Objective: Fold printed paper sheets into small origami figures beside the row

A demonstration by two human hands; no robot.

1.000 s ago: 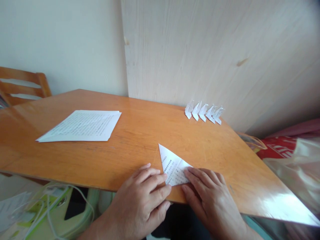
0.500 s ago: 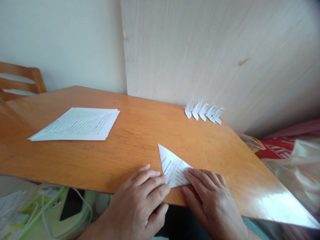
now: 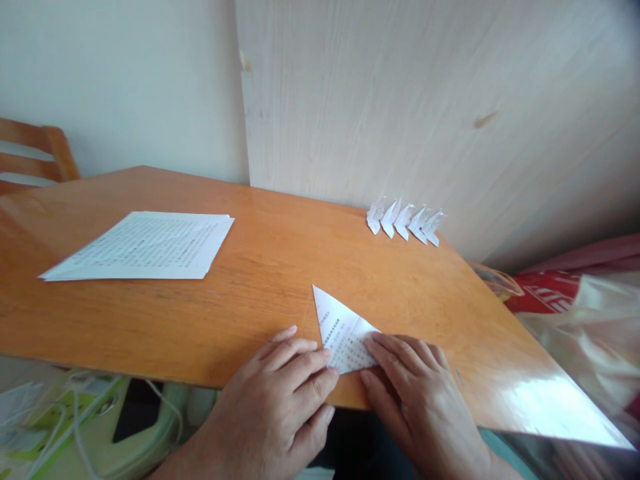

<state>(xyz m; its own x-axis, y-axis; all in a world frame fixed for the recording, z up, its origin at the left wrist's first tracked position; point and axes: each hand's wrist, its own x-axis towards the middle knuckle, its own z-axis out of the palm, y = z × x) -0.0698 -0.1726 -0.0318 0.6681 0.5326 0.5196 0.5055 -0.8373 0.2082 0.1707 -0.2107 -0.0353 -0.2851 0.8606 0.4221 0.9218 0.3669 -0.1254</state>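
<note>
A folded triangular sheet of printed paper (image 3: 345,337) lies flat on the table near its front edge, its sharp tip pointing up and left. A crease crosses it right of the middle. My left hand (image 3: 285,393) is at its lower left, fingers stretched out, with the fingertips touching the paper's edge. From the right, my right hand (image 3: 417,387) rests its fingers flat on the paper's right corner and hides that corner. The right thumb lies apart from the fingers, at the lower edge of the paper.
A stack of printed sheets (image 3: 145,247) lies on the wooden table (image 3: 270,260) at the left. Several folded paper pieces (image 3: 403,220) stand in a row by the wooden panel. Below the table's left front are cables and a dark phone-like object (image 3: 137,408). Bags (image 3: 595,327) sit at the right.
The whole view has shifted slightly, so things appear a little further left. Both hands keep nearly the same place on the folded paper.
</note>
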